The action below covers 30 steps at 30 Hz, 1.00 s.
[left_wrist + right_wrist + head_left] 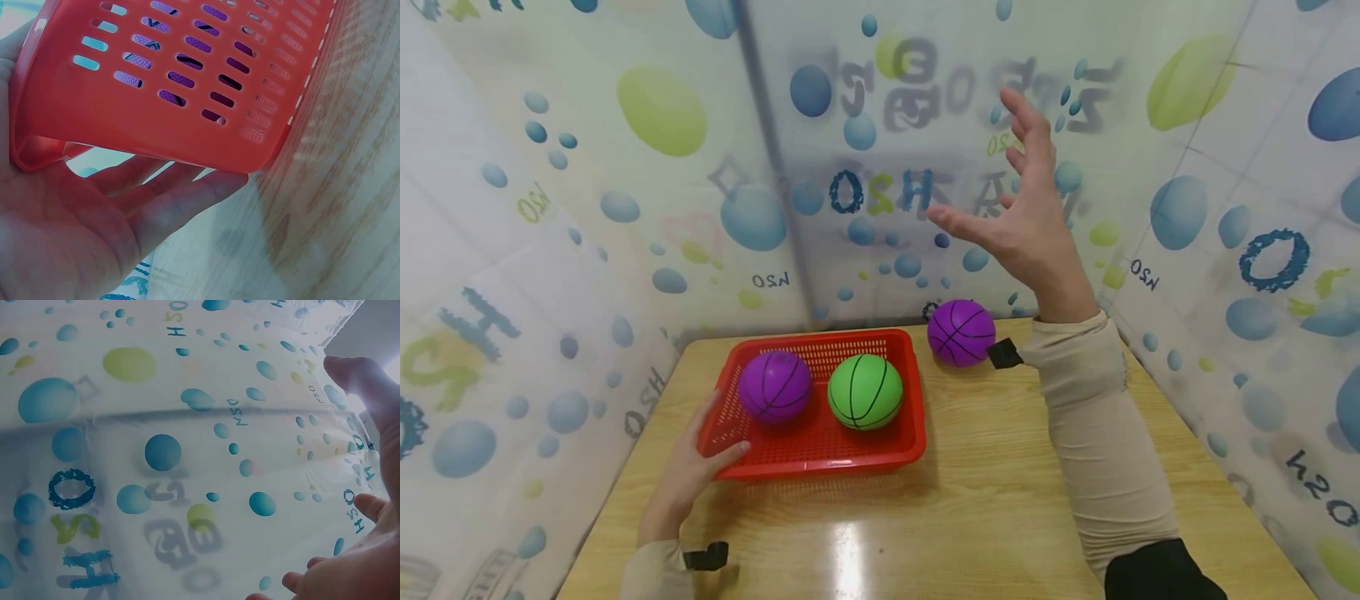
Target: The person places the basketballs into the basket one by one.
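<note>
A red plastic basket [820,463] with slotted walls stands on the table, holding a purple ball [774,387] and a green ball [865,392], both with black basketball lines. My left hand [688,467] grips the basket's left end, thumb over the rim at the near corner and fingers along the outside. In the left wrist view those fingers [187,209] lie against the slotted wall [156,119]. High above the table, my right hand [1030,208] is raised with fingers spread and nothing in it. Below it, another purple ball [962,333] rests right of the basket.
The wooden table [1000,500] ends at a hanging curtain [700,217] printed with blue and green spots, which also covers both sides. A black strap end [1004,354] on the right sleeve overlaps the view beside the outer purple ball.
</note>
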Tool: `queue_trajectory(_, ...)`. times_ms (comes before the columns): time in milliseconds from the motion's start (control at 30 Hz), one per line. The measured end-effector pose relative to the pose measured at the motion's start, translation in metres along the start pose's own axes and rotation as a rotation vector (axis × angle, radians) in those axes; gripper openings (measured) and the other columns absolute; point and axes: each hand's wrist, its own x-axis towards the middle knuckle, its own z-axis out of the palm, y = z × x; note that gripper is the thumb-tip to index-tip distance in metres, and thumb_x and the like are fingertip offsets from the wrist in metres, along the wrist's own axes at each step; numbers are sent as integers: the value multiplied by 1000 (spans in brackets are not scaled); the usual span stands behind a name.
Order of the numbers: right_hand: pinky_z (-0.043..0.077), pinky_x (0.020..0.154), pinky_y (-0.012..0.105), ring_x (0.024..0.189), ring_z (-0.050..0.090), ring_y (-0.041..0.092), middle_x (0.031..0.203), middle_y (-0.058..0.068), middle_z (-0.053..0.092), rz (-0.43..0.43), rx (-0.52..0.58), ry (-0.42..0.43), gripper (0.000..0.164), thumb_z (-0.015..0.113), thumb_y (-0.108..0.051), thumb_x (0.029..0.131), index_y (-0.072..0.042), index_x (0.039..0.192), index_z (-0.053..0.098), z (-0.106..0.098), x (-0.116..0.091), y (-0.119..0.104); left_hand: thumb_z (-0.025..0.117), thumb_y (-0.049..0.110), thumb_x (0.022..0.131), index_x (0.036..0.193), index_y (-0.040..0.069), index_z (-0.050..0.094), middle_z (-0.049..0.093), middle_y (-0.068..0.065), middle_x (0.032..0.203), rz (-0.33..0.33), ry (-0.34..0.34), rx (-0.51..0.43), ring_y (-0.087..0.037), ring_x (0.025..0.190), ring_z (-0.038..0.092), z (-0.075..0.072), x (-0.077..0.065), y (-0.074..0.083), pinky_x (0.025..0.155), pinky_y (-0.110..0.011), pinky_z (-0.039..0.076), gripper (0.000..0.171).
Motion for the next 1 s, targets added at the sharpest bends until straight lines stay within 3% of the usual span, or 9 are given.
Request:
queue_trajectory(467,34,130,67,169,20,28,184,-12,12,79,19,0,118,96,-31,85,-41,176,21,-5,9,21,87,23,98,181,30,13,10,-15,187,18,1,-15,-52,169,6,0,1,-1,124,-89,9,111)
queue_trajectory(700,35,130,65,169,18,33,185,-1,9,210,94,-49,116,96,-35,84,-49,173,23,-2,17,48,87,24,98,181,31,13,10,-14,187,19,3,-3,-52,170,5,0,0,-2,124,-89,8,111)
queue_trajectory(1000,30,134,63,170,14,37,186,5,5,335,137,-112,115,94,-38,89,-46,176,19,3,26,85,87,24,99,181,34,14,10,-13,187,11,6,2,-51,170,6,0,1,-1,125,-89,9,110)
